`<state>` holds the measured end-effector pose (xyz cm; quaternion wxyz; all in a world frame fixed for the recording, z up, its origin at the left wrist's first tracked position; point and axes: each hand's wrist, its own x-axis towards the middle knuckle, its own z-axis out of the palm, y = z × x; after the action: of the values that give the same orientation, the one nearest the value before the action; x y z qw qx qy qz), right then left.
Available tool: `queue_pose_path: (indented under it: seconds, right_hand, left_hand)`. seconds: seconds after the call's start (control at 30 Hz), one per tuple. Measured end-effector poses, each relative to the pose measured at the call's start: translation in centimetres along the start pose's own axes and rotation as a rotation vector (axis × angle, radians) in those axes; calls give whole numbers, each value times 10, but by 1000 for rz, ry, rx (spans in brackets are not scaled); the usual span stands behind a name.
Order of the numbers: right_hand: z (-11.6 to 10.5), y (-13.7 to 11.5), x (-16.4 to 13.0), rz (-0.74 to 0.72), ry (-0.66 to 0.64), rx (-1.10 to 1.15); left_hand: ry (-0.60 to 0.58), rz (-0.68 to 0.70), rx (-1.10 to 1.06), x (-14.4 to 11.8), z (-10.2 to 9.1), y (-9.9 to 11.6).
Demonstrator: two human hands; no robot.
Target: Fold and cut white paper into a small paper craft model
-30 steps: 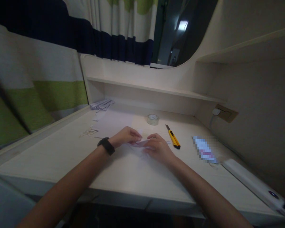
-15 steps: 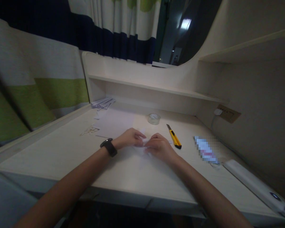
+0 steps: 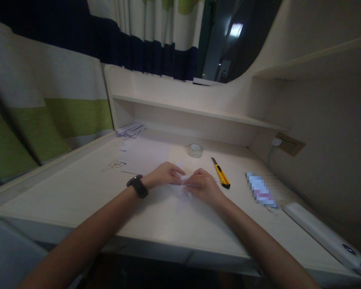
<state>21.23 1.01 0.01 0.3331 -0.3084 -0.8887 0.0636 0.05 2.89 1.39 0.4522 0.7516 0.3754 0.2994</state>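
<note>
Pressing down on a small white folded paper piece (image 3: 183, 181), both hands meet at mid-desk. Left hand (image 3: 164, 175): fingers curled, tips pinching the paper's left part against the desk (image 3: 78, 192); black wristband w/ watch (image 3: 137, 186) on that wrist. Right hand (image 3: 203, 186): fingers bent, tips closed on the paper's right part, knuckles raised. Fingertips of the two hands nearly touching; paper lies flat betw. and under them, mostly hidden, so exact fold shape can't be told.

Surroundings, rel. to hands:
- Yellow utility knife (image 3: 221, 175) just right of the right hand, lying flat, blade end pointing away from the person; not touched.
- Clear tape roll (image 3: 195, 150) beyond the hands, slightly right, lying flat, apart from knife.
- White paper sheet (image 3: 147, 154) beyond the left hand, flat on desk.
- Paper scraps/strips (image 3: 130, 130) further beyond-left, at the desk's back corner under the low shelf (image 3: 192, 112).
- Small cut scraps (image 3: 112, 164) left of the left hand, near the sheet's edge.
- Blurred-out flat item (image 3: 260, 188) well right of the right hand, past the knife.
- White elongated device (image 3: 319, 230) further right, along desk edge by the wall.
- Wall socket w/ white plug (image 3: 285, 143) beyond-right, on the side panel.
- Striped curtain (image 3: 48, 112), green/white/navy, to the left and behind desk.

Lighting dim; fine detail on the paper not legible.
</note>
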Motion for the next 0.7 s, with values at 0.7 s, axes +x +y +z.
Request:
queue_pose_path:
  seconds: [0.7]
  right_hand:
    - [5, -13, -1, 208, 57, -12]
  left_hand:
    - [29, 3, 38, -1, 2, 9]
